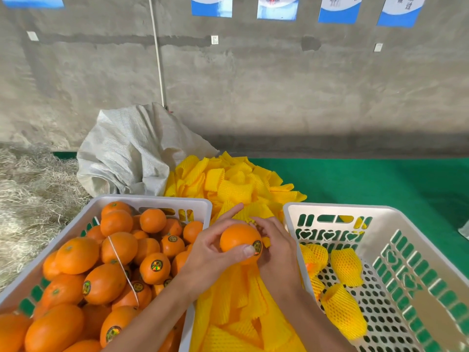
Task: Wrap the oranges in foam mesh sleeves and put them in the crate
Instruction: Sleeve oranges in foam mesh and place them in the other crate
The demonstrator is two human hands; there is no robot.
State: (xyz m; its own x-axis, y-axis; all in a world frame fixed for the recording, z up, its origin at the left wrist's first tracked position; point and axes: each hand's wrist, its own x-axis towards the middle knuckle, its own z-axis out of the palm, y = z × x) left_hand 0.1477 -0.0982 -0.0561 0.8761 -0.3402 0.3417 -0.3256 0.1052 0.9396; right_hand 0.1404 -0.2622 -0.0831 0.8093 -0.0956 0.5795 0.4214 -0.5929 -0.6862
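We hold one orange (pixel 239 241) between both hands above the pile of yellow foam mesh sleeves (pixel 236 184), between the two crates. Our left hand (pixel 210 252) grasps it, thumb pressed across its front beside a round sticker (pixel 257 247), forefinger stretched out past the top. Our right hand (pixel 276 246) is curled against the fruit's right side, its fingers pinching a yellow sleeve edge (pixel 265 241) that touches the orange.

Labels: the sticker on the held orange is dark with a gold rim and a shiny centre; its writing is too small to read. The same round stickers show on several fruits in the left crate (pixel 152 199), which is heaped with bare oranges (pixel 119 247). A thin white cord (pixel 121 268) lies across that heap.

The right crate (pixel 411 224), white with green showing through heart-shaped slots, holds a few wrapped oranges (pixel 346 266) on its perforated floor.

Surroundings: a green cloth (pixel 380 179) covers the surface under the sleeves. A crumpled white woven sack (pixel 132 151) stands behind the left crate, with dry straw (pixel 30 189) to its left. On the concrete wall (pixel 253 85) hang blue-and-white posters (pixel 338 8); their print is blurred and illegible. A white pipe (pixel 158 54) runs down the wall.
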